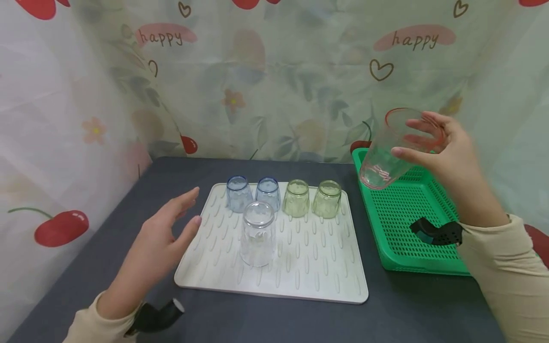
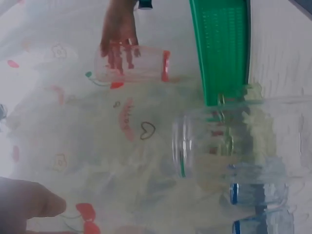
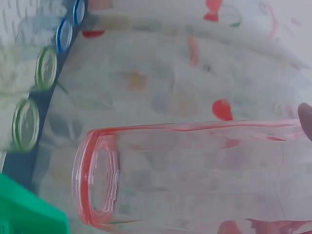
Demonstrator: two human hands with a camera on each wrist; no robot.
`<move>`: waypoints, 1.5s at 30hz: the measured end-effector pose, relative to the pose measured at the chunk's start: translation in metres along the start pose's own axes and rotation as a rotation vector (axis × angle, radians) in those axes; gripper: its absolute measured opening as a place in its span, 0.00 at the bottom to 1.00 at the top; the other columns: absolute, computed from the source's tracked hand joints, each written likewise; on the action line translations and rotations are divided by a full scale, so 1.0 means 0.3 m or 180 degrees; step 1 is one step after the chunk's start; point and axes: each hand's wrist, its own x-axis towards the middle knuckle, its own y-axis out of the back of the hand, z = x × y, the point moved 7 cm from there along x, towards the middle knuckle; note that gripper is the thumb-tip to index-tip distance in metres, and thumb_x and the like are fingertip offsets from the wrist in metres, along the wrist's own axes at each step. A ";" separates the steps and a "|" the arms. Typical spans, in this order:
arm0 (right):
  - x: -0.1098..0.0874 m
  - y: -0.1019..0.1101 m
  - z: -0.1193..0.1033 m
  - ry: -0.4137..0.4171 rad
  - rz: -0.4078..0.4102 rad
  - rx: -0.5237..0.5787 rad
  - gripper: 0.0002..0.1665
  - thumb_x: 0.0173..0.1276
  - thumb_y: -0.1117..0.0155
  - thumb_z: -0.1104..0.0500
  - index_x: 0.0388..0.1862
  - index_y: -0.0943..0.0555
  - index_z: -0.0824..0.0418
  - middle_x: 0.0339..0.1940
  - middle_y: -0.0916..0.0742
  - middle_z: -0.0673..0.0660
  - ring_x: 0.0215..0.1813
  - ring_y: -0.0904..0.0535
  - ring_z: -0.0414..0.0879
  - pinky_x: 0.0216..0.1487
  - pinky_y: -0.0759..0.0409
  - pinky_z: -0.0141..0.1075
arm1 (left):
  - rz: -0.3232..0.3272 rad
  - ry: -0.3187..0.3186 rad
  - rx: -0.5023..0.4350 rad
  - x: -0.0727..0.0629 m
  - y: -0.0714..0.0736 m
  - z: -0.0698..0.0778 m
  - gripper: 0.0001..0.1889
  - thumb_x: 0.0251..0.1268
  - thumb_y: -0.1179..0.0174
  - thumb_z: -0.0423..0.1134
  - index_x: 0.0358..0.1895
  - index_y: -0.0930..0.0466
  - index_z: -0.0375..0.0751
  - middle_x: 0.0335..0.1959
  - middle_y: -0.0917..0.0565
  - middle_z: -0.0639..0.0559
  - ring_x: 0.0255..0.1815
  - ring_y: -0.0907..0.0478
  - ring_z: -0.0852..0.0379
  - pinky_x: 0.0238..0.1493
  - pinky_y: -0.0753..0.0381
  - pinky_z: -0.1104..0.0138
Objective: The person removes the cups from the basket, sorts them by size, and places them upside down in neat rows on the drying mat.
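My right hand (image 1: 454,157) grips a tall pink-tinted drinking glass (image 1: 383,157) near its rim, thumb on the near side and fingers seen through the glass. It is held tilted in the air over the green basket's left side, thick base (image 3: 97,180) pointing down and left. My left hand (image 1: 160,238) hovers by the left edge of the white drying mat (image 1: 317,286), holding nothing, its fingers relaxed and thumb apart. A tall clear glass (image 1: 258,240) stands upside down on the mat. Behind it are two short blue glasses (image 1: 238,195) and two short green glasses (image 1: 296,200), in one row.
The green perforated basket (image 1: 386,238) sits on the dark tabletop (image 1: 257,321) to the right of the mat. A patterned curtain (image 1: 274,95) with cherries and hearts encloses the back and sides. Each wrist wears a black strap-like mount (image 1: 437,233).
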 end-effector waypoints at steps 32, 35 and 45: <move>-0.446 -0.486 -0.039 0.0739 -0.1433 -0.0085 0.54 0.43 0.16 0.55 0.69 0.35 0.48 0.63 0.21 0.49 0.59 0.24 0.41 0.49 0.17 0.37 | -0.0562 -0.1327 -0.1816 -0.084 -0.276 0.327 0.35 0.59 0.32 0.35 0.69 0.38 0.41 0.66 0.30 0.50 0.65 0.29 0.53 0.62 0.26 0.63; -0.467 -0.507 -0.021 0.0650 -0.1533 -0.0014 0.53 0.44 0.16 0.53 0.68 0.35 0.47 0.64 0.21 0.49 0.59 0.23 0.40 0.49 0.18 0.35 | -0.0657 -0.1172 -0.1912 -0.088 -0.301 0.321 0.38 0.55 0.29 0.37 0.69 0.38 0.43 0.66 0.31 0.53 0.65 0.30 0.55 0.62 0.26 0.64; -0.498 -0.542 -0.003 0.0665 -0.1584 -0.0197 0.54 0.42 0.17 0.43 0.68 0.34 0.48 0.61 0.20 0.47 0.54 0.22 0.39 0.49 0.18 0.36 | -0.0639 -0.0930 -0.1841 -0.091 -0.339 0.308 0.44 0.46 0.22 0.43 0.67 0.36 0.45 0.61 0.29 0.57 0.61 0.28 0.58 0.59 0.23 0.63</move>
